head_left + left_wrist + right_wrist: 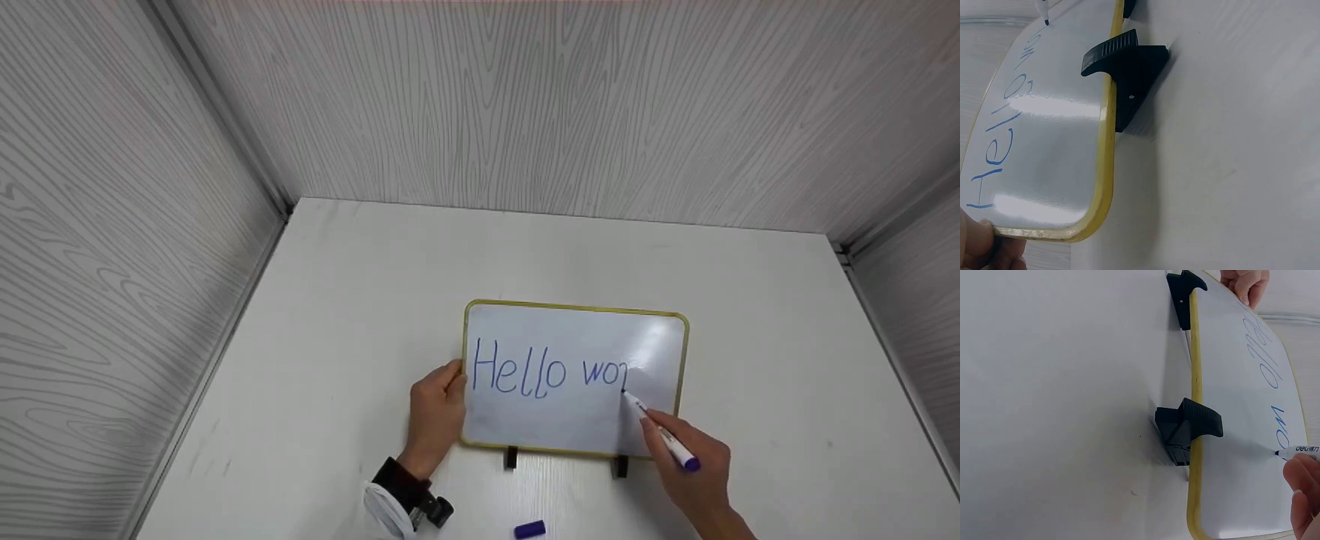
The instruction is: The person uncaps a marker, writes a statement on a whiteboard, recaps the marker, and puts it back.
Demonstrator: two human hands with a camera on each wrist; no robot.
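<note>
Left hand (978, 242) grips whiteboard (1061, 163); marker (1042, 10) seemingly touching it.

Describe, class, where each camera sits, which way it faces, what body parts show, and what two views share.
Head: worn on the head, facing forward and down at the whiteboard; left grip and right grip show.
Left wrist: worn there, facing the board's left end and lower edge; the left grip's fingers show.
Right wrist: worn there, facing the board's lower edge and a black foot; parts of both grips show.
Shared: both wrist views show the writing and marker.
</note>
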